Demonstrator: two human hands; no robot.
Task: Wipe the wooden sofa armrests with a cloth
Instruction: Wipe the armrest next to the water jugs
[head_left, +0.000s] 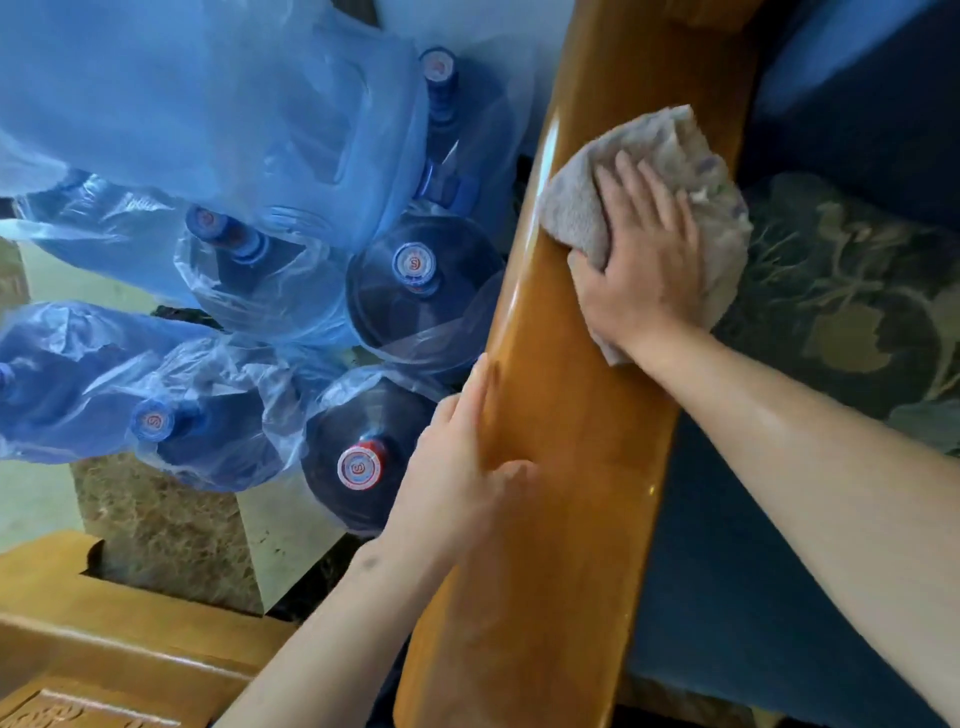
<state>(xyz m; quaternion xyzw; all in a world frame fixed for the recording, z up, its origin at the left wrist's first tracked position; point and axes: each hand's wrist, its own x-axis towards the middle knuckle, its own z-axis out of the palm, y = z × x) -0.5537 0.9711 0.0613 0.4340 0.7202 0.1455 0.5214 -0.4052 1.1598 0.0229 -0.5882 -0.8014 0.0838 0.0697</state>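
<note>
Where the cloth (649, 208) presses, armrest (566, 415) gleams glossy amber.

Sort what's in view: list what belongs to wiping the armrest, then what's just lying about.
Part of the job:
wooden armrest
grey cloth, pressed flat under the right hand
left hand, resting on the armrest's edge

Just lying about:
bagged water jugs
patterned cushion
blue seat

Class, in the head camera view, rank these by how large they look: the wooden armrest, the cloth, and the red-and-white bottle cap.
1. Wooden armrest, by far the largest.
2. Cloth.
3. Red-and-white bottle cap, smallest, though it sits farther from the camera.
</note>
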